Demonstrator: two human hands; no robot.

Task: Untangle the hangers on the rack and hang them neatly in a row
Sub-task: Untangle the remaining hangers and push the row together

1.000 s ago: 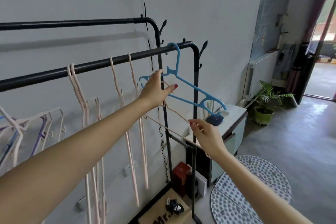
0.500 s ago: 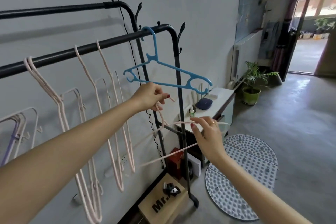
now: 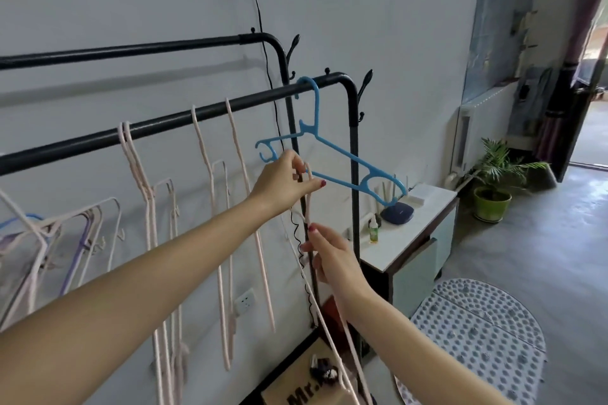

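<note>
A black clothes rack has a front rail [image 3: 164,123] and a higher back rail [image 3: 131,51]. A blue hanger [image 3: 332,154] hangs by its hook near the front rail's right bend. Several pale pink hangers [image 3: 210,174] hang edge-on along the rail; a tangled cluster of pink, blue and purple hangers [image 3: 49,233] sits far left. My left hand [image 3: 284,182] pinches the hook of a loose pink hanger [image 3: 325,332] just below the blue one. My right hand [image 3: 330,260] grips that hanger's upper part, and its body hangs down toward the floor.
A white cabinet [image 3: 414,233] with a dark blue object and a small green bottle stands right of the rack. A cardboard box [image 3: 306,394] lies at the rack's foot. A dotted mat [image 3: 477,339] covers the floor, with a potted plant [image 3: 493,187] near the doorway.
The loose pink hanger has swung from lying nearly flat between my hands to hanging almost vertical. My left hand rose toward the blue hanger; my right hand moved closer to the rack.
</note>
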